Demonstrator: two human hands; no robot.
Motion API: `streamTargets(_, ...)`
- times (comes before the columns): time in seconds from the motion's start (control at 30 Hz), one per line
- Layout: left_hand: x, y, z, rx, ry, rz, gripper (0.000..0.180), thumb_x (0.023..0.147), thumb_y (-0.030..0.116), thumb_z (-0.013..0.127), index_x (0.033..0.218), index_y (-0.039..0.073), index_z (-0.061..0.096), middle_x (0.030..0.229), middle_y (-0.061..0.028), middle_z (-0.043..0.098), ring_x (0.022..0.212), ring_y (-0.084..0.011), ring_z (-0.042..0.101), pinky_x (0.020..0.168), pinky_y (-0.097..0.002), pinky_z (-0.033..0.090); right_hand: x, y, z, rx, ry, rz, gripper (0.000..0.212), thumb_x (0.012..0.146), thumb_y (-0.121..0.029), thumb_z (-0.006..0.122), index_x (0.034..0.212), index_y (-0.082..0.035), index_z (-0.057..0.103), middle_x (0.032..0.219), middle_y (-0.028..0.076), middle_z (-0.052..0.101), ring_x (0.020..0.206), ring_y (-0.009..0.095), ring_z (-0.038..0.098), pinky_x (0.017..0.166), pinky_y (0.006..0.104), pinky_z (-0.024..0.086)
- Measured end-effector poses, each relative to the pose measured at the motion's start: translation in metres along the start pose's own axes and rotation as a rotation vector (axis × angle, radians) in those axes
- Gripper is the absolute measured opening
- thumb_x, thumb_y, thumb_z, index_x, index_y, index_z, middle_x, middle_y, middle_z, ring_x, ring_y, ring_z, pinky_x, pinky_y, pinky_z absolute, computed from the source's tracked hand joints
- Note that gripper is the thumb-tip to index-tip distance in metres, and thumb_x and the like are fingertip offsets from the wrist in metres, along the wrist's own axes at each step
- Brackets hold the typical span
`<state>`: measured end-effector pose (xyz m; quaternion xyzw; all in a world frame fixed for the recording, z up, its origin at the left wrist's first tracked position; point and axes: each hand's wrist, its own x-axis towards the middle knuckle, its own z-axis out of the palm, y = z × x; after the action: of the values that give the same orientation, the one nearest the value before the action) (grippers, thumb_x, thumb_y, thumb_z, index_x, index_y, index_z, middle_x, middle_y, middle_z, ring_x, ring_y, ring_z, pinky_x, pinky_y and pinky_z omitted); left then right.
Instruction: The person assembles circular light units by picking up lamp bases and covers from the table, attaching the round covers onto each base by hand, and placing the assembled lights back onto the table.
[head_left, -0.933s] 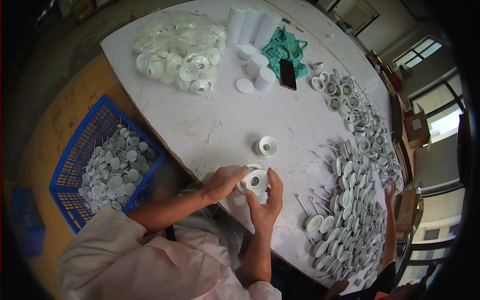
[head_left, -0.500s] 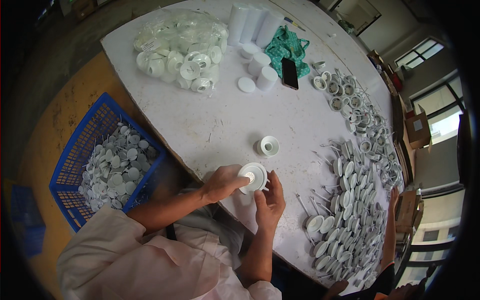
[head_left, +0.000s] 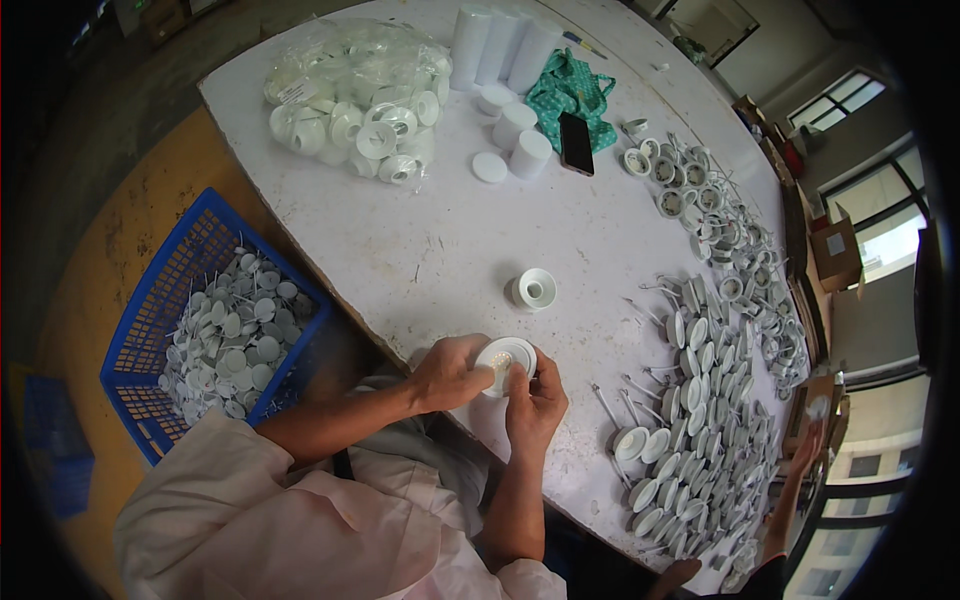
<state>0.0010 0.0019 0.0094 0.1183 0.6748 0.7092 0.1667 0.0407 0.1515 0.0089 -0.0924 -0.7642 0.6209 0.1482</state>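
Close to the table's near edge, a round white downlight housing (head_left: 511, 352) is held between both hands, its open face up. Inside it, a round plate carries small yellowish dots. My left hand (head_left: 450, 373) grips the housing's left side, with the thumb at the inner plate. On the other side my right hand (head_left: 536, 398) is closed round the rim, its thumb pressing down inside. Just beyond stands another white cup-shaped housing (head_left: 536, 289), touched by neither hand. The undersides of the fingers are hidden.
At left is a blue basket (head_left: 146, 300) of white discs with wires. Rows of wired white lamps (head_left: 690, 420) cover the table's right side. Farther back are a plastic bag of housings (head_left: 350, 110), white cylinders, a green cloth and a phone (head_left: 576, 143). A co-worker's hand (head_left: 808, 445) shows at right.
My right thumb has moved from the housing's outer edge to its inside, and those fingers have closed in. The housing is slightly lower. At right, the co-worker's hand has moved outward.
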Motion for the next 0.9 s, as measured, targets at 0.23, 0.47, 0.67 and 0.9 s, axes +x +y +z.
streamTargets(0.23,-0.002,0.003,0.0,-0.057,-0.038,-0.026,0.032,0.081,0.005,0.054,0.11,-0.006,0.061,0.084,-0.004,0.063,0.07,-0.0068,0.056,0.059,-0.0239,0.046,-0.003,-0.002,0.001,0.101,0.007,0.059,0.025,0.085,0.001,0.062,0.11,0.001,0.064,0.101,0.008,0.066,0.091,0.014,0.063,0.079,0.0265,0.05)
streamTargets(0.47,-0.001,-0.004,0.001,0.004,-0.054,0.012,0.033,0.083,0.006,0.054,0.114,-0.006,0.059,0.086,-0.0053,0.064,0.073,-0.0071,0.057,0.062,-0.0235,0.048,-0.005,-0.003,0.002,0.141,0.025,0.107,0.027,0.086,0.005,0.059,0.112,0.004,0.062,0.105,0.009,0.065,0.096,0.015,0.061,0.086,0.0279,0.049)
streamTargets(0.67,-0.002,0.002,-0.002,0.053,-0.092,-0.073,0.033,0.081,0.018,0.059,0.106,-0.002,0.063,0.086,-0.0155,0.068,0.079,-0.0178,0.063,0.071,-0.0343,0.05,-0.006,0.0,0.0,0.152,0.03,0.115,0.027,0.086,0.005,0.06,0.113,0.004,0.062,0.105,0.01,0.065,0.096,0.015,0.061,0.088,0.0285,0.048)
streamTargets(0.9,0.005,-0.009,-0.014,0.024,-0.401,0.008,0.04,0.09,0.014,0.064,0.123,-0.005,0.052,0.105,-0.0113,0.064,0.097,-0.0122,0.061,0.083,-0.029,0.053,-0.008,-0.002,-0.006,0.161,0.068,0.176,0.027,0.086,0.004,0.06,0.113,0.005,0.062,0.105,0.01,0.065,0.096,0.015,0.062,0.089,0.0288,0.048)
